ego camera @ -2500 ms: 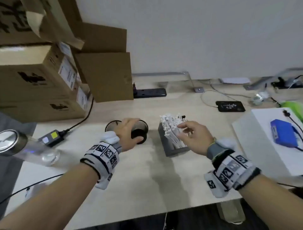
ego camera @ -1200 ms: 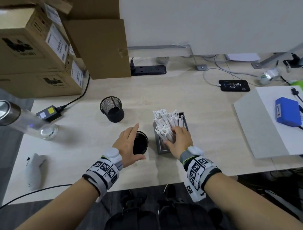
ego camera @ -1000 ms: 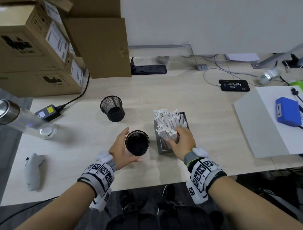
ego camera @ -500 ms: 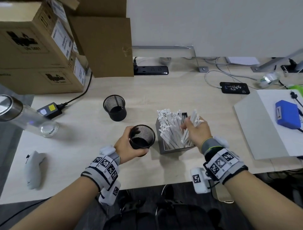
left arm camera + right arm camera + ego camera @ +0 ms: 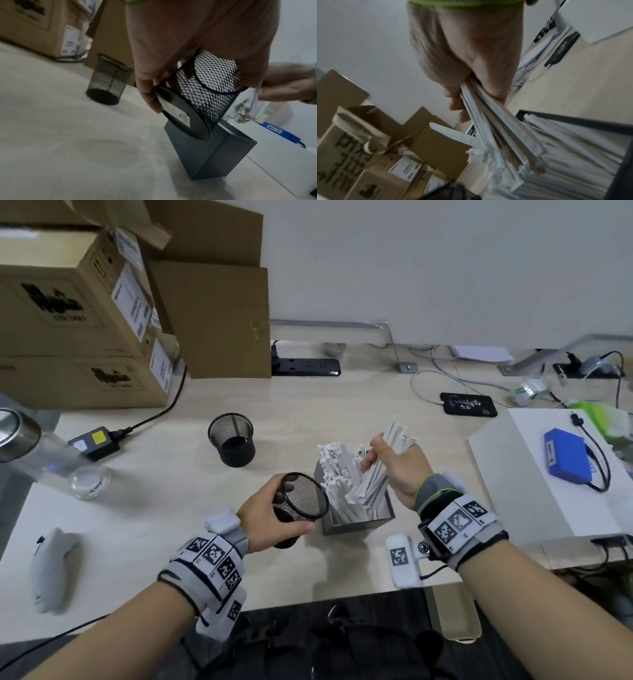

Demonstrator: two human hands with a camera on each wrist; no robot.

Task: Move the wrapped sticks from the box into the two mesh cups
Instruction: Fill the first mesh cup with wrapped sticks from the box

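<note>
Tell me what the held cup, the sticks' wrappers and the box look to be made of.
Held mesh cup: black wire mesh, probably coated metal; the open weave shows light through, and the base is solid and matte. Wrapped sticks: white matte paper sleeves, judging by their ragged, torn-looking ends. Box: dark grey, thin flat walls with sharp folds, likely card or sheet metal.

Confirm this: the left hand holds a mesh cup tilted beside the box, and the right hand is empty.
Not quite. The left hand does hold the mesh cup tilted beside the box, but the right hand grips a bundle of wrapped sticks, as the right wrist view shows.
</note>
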